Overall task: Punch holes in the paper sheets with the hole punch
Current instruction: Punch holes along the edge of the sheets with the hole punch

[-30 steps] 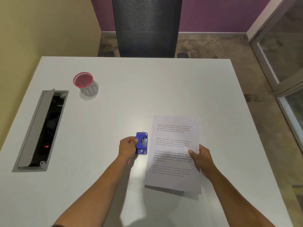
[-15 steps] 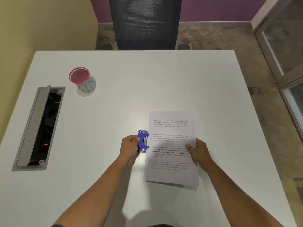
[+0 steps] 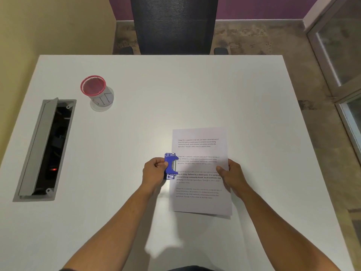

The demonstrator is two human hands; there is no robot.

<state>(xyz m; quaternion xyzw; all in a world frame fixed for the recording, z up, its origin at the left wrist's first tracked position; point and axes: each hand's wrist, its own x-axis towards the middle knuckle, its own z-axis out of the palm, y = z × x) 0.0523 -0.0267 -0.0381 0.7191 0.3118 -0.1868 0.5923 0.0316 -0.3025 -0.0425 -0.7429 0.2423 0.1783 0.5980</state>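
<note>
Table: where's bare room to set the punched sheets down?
Free: the wide far strip of the table between the red cup and its right edge. Crowded: near centre, where left hand, hole punch, paper and right hand meet.

The paper (image 3: pixel 201 171) is white with four blocks of printed text, its long side running toward 12 o'clock, its near edge lifted off the surface. The punch (image 3: pixel 171 166) is small and blue, touching the paper's 9 o'clock edge at mid-length, its mouth facing 3 o'clock.
</note>
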